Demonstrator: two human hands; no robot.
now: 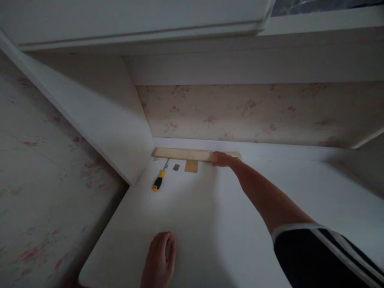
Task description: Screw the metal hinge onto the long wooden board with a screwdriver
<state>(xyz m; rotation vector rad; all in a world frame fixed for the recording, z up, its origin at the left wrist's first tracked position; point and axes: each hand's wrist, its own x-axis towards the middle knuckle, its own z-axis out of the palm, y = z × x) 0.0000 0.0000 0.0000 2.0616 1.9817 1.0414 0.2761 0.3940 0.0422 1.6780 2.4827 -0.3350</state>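
A long, narrow wooden board (186, 154) lies along the back of the white surface (192, 216), its left end near the corner by the white side panel (120, 120). The right hand (221, 159) is on the board toward its right end, fingers close together and slightly bent over it; whether they grip it or only rest on it, I cannot tell. Just in front of the board are a tan square (191, 166) and, to its left, a small dark patterned square (176, 167). Further left, a yellow-and-black screwdriver (159, 180) lies at a slant, its tip pointing to the board and its handle toward the person. The left hand (160, 250) is well apart from these, low over the near part of the surface, with fingers curled and a small gap beside the thumb; I cannot tell whether anything is in it. A black sleeve (312, 256) with white stripes covers the right upper arm. Behind the board runs a white ledge (285, 152), with flowered wallpaper (210, 112) above it.
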